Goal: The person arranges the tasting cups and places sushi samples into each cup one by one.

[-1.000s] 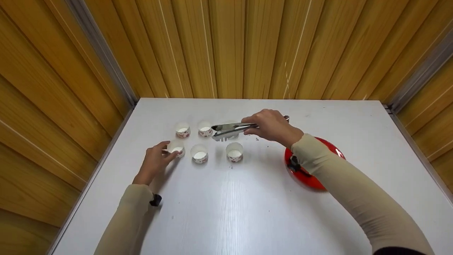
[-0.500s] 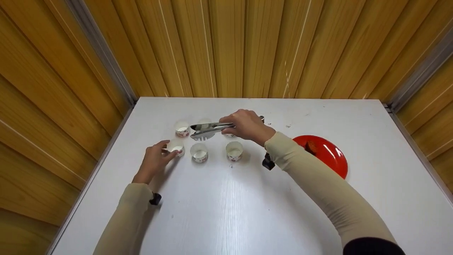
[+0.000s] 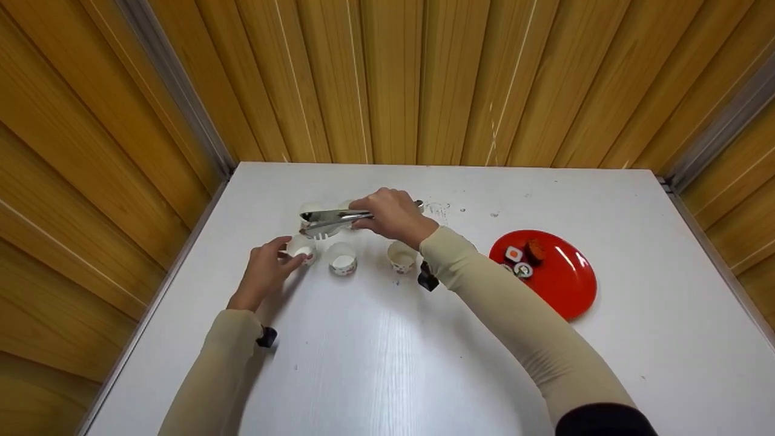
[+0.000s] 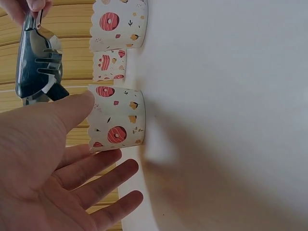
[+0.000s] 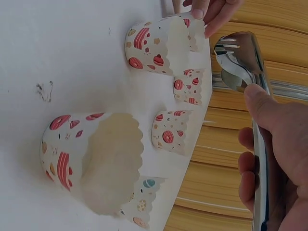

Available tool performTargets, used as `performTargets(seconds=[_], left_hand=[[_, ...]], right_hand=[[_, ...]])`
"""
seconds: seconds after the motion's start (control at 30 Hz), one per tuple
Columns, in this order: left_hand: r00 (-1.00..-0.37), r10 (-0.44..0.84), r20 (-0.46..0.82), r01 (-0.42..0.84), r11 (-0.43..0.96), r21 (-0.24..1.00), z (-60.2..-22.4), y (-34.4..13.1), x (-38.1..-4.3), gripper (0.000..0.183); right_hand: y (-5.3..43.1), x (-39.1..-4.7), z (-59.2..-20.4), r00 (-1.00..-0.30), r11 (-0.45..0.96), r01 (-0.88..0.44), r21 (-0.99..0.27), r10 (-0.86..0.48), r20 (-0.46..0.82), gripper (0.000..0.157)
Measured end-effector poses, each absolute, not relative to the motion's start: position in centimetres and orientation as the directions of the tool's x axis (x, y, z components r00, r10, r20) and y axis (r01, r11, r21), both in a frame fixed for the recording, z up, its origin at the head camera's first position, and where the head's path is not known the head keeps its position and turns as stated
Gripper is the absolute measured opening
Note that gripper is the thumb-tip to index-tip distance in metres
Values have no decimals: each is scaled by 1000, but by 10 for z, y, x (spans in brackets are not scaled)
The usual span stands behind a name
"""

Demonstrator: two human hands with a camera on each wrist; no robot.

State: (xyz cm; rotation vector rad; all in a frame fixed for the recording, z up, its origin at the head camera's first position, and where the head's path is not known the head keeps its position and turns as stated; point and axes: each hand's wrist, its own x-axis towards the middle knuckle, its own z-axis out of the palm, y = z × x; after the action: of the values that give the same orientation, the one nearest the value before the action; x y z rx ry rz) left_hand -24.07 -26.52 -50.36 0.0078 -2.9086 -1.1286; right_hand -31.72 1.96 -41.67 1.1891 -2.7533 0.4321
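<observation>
My left hand (image 3: 263,269) pinches the rim of a paper baking cup (image 4: 118,115) between thumb and index finger, its other fingers spread beside it. The cup is white with printed red doughnuts and stands at the front left of a group of similar cups. My right hand (image 3: 390,213) grips metal serving tongs (image 3: 330,219), held over the back-left cups. A forked tip (image 5: 228,45) and a spoon-like tip (image 5: 231,79) show in the right wrist view. I cannot tell whether anything lies between the tips. The tongs and right hand partly hide the back row of cups.
Other baking cups stand at front middle (image 3: 342,259) and front right (image 3: 401,257). On the right is a red oval plate (image 3: 569,284) with sushi pieces: an orange-topped one (image 3: 534,251) and small rolls (image 3: 523,270). Wooden panels (image 3: 387,85) rise behind the white table (image 3: 363,363).
My right hand has carried the tongs leftward, from over the back-right cup to over the back-left one. The plate and its sushi have come into sight. My left hand stays at its cup.
</observation>
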Motion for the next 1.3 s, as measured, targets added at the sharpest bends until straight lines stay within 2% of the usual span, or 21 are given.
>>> performTargets(seconds=[0.3, 1.3], left_hand=[[-1000, -14, 10, -3, 720, 694, -503, -262, -238, 59], [-999, 0, 50, 35, 724, 689, -503, -257, -237, 53]], right_hand=[[2, -314, -423, -663, 630, -749, -208, -720, 206, 18], [3, -313, -433, -650, 614, -760, -214, -728, 219, 25]])
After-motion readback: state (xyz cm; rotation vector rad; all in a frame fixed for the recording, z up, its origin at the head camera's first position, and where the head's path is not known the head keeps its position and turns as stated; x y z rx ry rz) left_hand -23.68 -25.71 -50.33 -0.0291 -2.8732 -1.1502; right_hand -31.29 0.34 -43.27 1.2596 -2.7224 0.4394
